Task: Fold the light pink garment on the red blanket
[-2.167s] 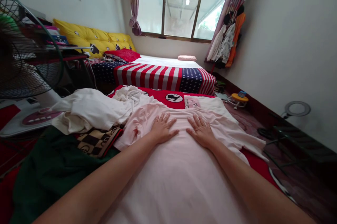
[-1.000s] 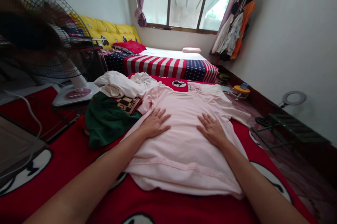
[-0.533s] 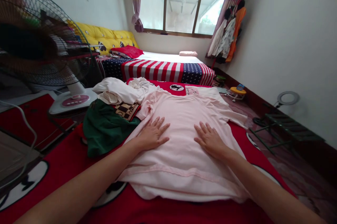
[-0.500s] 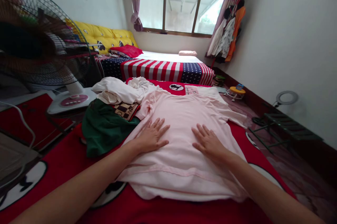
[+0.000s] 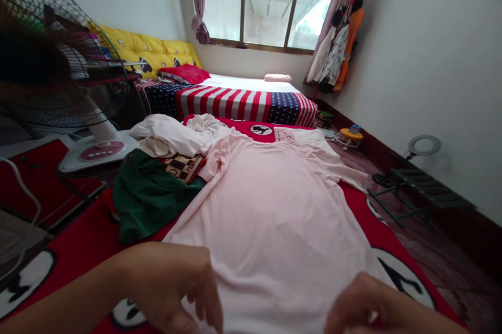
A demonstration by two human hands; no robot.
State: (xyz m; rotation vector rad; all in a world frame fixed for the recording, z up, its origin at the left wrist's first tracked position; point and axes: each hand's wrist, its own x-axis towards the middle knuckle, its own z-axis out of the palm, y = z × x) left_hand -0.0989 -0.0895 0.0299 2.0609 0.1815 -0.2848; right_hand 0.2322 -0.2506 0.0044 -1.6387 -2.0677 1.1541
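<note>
A pale pink T-shirt (image 5: pixel 274 208) lies spread out, sleeves away from me, its lower part running out of the bottom of the head view. At its lower left, my left hand (image 5: pixel 172 281) has its fingers bent down and closed on the shirt's hem area. My right hand (image 5: pixel 368 302) is curled closed on the lower right part of the shirt; the frame edge cuts it off and its fingertips are hidden. Beneath the shirt is a red cloth (image 5: pixel 90 250) with black-and-white round prints.
Left of the shirt lie a dark green garment (image 5: pixel 152 198), a brown checked piece (image 5: pixel 184 165) and white clothes (image 5: pixel 168 133). An electric fan (image 5: pixel 98 148) stands at the left. Beyond is a bed (image 5: pixel 231 104); a dark folding stool (image 5: pixel 423 187) stands right.
Both hands have gone from lying flat on the middle of the shirt to its near end and closed there. The shirt's lower part is now drawn toward me and smoother.
</note>
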